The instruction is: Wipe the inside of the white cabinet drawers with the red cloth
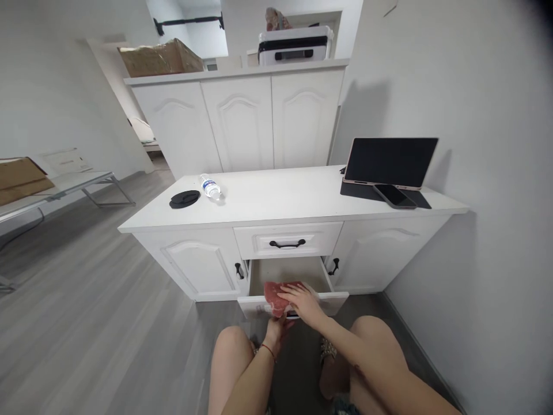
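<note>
Item: one red, cloth-like bundle (273, 295), at the open drawer's (294, 268) front edge. Right hand (303, 302): fingers extended, slightly spread, laid on top. Left hand (275, 330): at the bundle's lower edge; closure hidden, we cannot tell. Step, we judge: two-handed handling; next move calls for support beneath.

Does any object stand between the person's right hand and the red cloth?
Nothing visible does: the right hand lies directly on the red cloth, over the front of the open lower drawer. What is under the cloth is hidden.
</note>
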{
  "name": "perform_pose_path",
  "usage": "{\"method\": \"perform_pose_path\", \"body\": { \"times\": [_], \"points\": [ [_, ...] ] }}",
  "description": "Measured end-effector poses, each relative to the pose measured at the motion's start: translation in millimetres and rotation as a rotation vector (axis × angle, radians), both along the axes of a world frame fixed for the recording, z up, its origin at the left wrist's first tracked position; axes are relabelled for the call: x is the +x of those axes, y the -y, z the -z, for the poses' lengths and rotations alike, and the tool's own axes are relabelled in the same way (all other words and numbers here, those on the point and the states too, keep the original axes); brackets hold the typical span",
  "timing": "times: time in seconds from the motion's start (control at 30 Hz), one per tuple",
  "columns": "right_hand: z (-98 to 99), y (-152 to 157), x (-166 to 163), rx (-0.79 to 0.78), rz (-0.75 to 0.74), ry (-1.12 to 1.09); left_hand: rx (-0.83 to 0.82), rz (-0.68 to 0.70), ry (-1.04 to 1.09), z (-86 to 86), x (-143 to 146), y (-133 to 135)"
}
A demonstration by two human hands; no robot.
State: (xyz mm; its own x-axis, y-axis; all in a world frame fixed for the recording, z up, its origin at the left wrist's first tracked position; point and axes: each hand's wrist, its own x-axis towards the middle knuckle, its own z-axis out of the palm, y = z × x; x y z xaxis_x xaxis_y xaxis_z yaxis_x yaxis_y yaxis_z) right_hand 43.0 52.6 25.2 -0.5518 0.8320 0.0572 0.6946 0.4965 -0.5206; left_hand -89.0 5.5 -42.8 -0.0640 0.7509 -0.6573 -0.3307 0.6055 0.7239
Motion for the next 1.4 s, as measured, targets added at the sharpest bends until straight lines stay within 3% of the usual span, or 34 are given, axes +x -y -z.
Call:
{"method": "perform_pose_path", "body": {
  "times": [0.2,0.37,0.57,0.83,0.97,1.2,1.4],
  "points": [
    [27.2,-4,53,0.235,-0.07,0.091,-0.014,-0.024,0.031,13.7,-1,-7],
    [43.9,1,96,0.479,0.079,0.069,-0.053,-0.07,0.069,15.6,-1,-14],
    [47.2,11,110,0.582,0.19,0.042,-0.072,-0.112,0.078,10.8,2,-21],
    [51.2,22,93,0.462,0.408,0.142,-0.085,-0.211,0.132,7.5,8,-28],
    [68.5,23,83,0.418,0.568,0.127,-0.056,-0.262,0.201,7.3,14,-28],
    [127.7,16,55,0.242,0.949,-0.319,-0.026,-0.314,0.285,7.7,21,-26],
    [127.5,8,34,-0.171,1.282,-0.684,-0.05,-0.29,0.319,9.2,16,-19]
  ]
}}
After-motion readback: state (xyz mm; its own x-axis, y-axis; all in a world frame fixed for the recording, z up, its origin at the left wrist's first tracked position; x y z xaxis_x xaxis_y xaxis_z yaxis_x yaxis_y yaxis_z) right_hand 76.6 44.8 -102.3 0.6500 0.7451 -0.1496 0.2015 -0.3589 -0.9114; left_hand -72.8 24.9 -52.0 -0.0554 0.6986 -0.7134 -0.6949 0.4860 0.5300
